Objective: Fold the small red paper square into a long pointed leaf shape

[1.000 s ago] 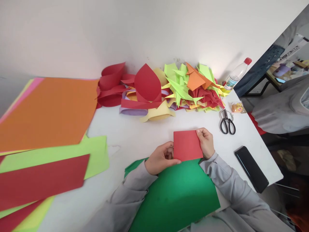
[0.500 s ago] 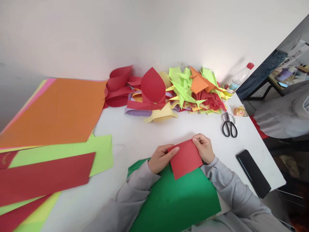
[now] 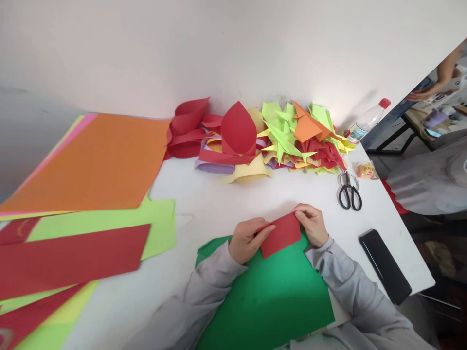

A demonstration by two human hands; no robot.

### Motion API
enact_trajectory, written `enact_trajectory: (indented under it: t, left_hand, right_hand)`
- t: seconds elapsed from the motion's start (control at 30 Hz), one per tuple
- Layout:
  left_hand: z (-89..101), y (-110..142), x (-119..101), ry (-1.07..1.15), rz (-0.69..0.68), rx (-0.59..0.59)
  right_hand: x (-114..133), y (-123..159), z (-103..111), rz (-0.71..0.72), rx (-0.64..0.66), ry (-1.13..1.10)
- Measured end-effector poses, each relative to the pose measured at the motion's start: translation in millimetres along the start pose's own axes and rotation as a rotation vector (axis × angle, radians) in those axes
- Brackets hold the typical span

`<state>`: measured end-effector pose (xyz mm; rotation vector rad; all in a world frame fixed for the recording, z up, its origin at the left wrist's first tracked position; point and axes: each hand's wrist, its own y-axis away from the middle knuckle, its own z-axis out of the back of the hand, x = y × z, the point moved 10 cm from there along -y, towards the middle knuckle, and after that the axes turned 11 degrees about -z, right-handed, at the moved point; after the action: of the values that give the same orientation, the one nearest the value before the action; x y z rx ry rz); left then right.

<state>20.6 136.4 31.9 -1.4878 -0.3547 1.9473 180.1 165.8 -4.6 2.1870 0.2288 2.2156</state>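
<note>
We saw the red paper (image 3: 280,237) stretched between two pinches, above or on the green sheet (image 3: 279,296); we could not tell whether it touched. The left hand (image 3: 248,239) had its near corner under the thumb, and the right hand (image 3: 312,224) pinched the other end of the same edge between thumb and fingertips. Both grips were narrow, closed on paper alone.

The stretch between the pinches had no finger behind it, so we judged that it could have buckled if the hands had drawn together, or slipped or torn under an outward tug. The left thumb hid its corner, and a crooked edge there could have gone unnoticed.

Just below the grip, the sleeves (image 3: 215,274) lay over the green sheet's sides; a shift of the forearms could have dragged or creased it.

Right of the right hand, on the table (image 3: 310,187), we saw scissors (image 3: 349,187) well apart from the fingers. Nearer the body lay the phone (image 3: 386,266), one end at the table's edge, where a sweep of the right elbow could have knocked it off. Beyond the grip, against the wall, sat the heaped paper shapes (image 3: 288,136), unlikely to be disturbed.
</note>
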Motion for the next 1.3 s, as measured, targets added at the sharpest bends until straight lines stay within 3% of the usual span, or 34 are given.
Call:
enact_trajectory:
  t: [0.27,0.5,0.73,0.87,1.07,1.3]
  left_hand:
    - [-1.0,4,-5,-0.014,-0.046,0.027]
    - [-2.3,5,5,0.063,0.123,0.041]
    - [-6.3,8,12,0.037,0.203,0.096]
    - [-7.6,9,13,0.04,0.197,0.111]
    - [-6.5,6,6,0.098,0.08,0.078]
    - [-3.6,3,4,0.118,0.118,0.074]
  right_hand:
    - [2,0,-4,0.001,0.046,-0.028]
    - [0,0,-5,0.004,0.052,-0.052]
    - [-4,-1,-6,-0.041,0.045,-0.048]
    - [-2,0,-6,-0.038,0.036,-0.03]
    - [-5,-1,-5,-0.065,0.011,0.005]
    - [-1,1,-8,-0.015,0.034,0.004]
